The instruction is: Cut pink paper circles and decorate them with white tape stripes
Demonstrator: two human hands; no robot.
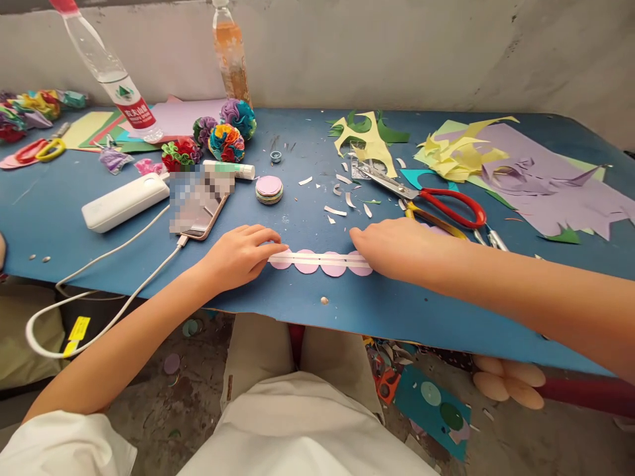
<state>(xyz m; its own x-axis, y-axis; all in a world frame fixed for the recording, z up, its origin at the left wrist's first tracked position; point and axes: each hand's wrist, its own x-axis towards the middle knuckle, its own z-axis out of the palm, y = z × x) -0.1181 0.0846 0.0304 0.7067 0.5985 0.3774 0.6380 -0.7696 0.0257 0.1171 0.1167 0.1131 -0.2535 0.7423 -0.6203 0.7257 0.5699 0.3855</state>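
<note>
A row of pink paper circles (320, 262) lies near the front edge of the blue table (307, 304), with a white strip running along its top. My left hand (238, 254) presses its fingertips on the left end of the strip. My right hand (397, 246) lies palm down over the right end, fingers pressed together on it. Both hands rest on the table and hold nothing lifted.
Red-handled scissors (426, 198) and yellow-handled scissors (434, 221) lie just behind my right hand. A stack of paper circles (269, 189), a phone (198, 205) on a white cable, a power bank (124, 201), a glue tube (231, 169), paper pompoms (225, 142), two bottles and paper scraps surround.
</note>
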